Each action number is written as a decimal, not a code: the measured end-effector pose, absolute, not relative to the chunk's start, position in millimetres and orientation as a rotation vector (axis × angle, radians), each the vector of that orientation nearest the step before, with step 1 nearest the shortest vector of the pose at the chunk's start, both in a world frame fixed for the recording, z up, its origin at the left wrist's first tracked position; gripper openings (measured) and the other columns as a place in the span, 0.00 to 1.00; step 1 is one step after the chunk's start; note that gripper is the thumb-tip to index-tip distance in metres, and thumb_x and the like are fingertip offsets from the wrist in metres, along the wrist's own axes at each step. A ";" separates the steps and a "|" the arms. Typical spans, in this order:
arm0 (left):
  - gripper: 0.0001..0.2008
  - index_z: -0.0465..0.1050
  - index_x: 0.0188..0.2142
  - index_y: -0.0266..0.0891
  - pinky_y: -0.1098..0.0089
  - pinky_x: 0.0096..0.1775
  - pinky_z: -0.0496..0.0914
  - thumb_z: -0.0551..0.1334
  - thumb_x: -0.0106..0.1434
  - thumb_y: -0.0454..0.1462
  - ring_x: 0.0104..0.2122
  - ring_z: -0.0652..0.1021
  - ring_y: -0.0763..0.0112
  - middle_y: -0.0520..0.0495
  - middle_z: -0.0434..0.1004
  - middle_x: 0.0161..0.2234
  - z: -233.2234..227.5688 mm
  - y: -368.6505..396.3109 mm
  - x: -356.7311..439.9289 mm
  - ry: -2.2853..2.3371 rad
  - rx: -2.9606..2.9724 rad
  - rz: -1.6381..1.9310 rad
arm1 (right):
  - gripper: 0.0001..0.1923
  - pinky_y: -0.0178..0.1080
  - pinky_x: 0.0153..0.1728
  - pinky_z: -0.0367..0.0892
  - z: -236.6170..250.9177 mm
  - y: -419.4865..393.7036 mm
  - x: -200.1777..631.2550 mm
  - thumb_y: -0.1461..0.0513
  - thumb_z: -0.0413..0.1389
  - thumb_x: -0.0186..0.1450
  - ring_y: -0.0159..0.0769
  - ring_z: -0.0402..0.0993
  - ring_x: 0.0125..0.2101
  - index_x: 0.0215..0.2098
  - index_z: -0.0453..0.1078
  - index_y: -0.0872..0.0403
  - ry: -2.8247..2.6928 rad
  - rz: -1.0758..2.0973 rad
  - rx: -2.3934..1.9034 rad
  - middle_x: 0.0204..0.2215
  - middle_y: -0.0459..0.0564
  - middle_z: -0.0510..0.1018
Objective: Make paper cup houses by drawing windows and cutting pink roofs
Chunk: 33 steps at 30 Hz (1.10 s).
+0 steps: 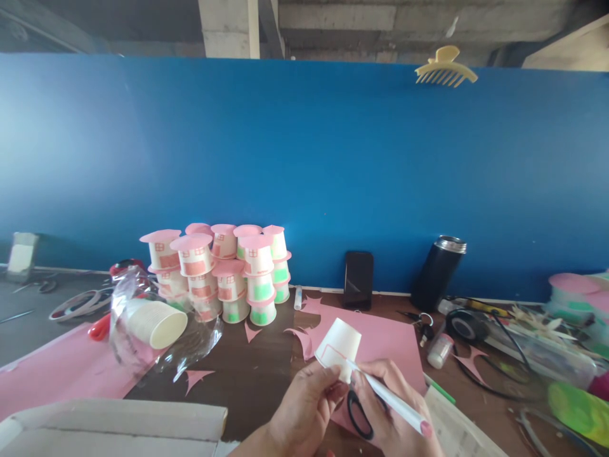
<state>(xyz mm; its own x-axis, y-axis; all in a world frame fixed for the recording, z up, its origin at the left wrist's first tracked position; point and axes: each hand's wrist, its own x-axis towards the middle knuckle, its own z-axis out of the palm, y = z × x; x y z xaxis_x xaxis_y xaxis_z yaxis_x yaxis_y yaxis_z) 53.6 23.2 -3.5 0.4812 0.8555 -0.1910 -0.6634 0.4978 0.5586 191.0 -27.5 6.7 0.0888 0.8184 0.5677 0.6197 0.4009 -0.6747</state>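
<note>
My left hand [304,406] holds a small white paper cup [339,346], tilted with its bottom up and a thin red line drawn near one edge. My right hand [385,406] grips a white pen [387,397] with a pink end, its tip touching the cup's side. Under both hands lie a pink paper sheet [390,339] and black-handled scissors [356,416].
Stacked cup houses with pink roofs [223,270] stand by the blue wall. A plastic sleeve of cups [155,324], a phone [358,279], a black flask [435,273], a glue stick [297,297], a cardboard box [114,425], pink scraps and cluttered tools at the right surround me.
</note>
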 end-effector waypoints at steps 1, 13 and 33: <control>0.04 0.79 0.30 0.30 0.73 0.37 0.68 0.67 0.54 0.31 0.30 0.74 0.74 0.44 0.78 0.30 -3.6 23.1 53.4 0.483 0.447 0.962 | 0.02 0.29 0.28 0.69 7.0 -27.6 190.9 0.61 0.53 0.67 0.29 0.73 0.24 0.37 0.67 0.50 -1.617 0.234 -1.296 0.26 0.43 0.75; 0.03 0.78 0.29 0.29 0.72 0.37 0.68 0.67 0.54 0.30 0.30 0.74 0.73 0.44 0.77 0.29 -4.8 23.6 53.8 0.495 0.438 0.970 | 0.02 0.28 0.27 0.68 8.4 -29.0 189.9 0.61 0.52 0.67 0.28 0.72 0.23 0.37 0.66 0.50 -1.623 0.211 -1.299 0.26 0.42 0.74; 0.03 0.79 0.31 0.30 0.72 0.38 0.68 0.66 0.55 0.29 0.32 0.75 0.73 0.43 0.79 0.31 -6.3 22.2 53.7 0.482 0.433 0.964 | 0.03 0.30 0.26 0.69 8.8 -29.0 189.2 0.60 0.53 0.67 0.30 0.72 0.22 0.36 0.67 0.51 -1.605 0.205 -1.320 0.25 0.43 0.75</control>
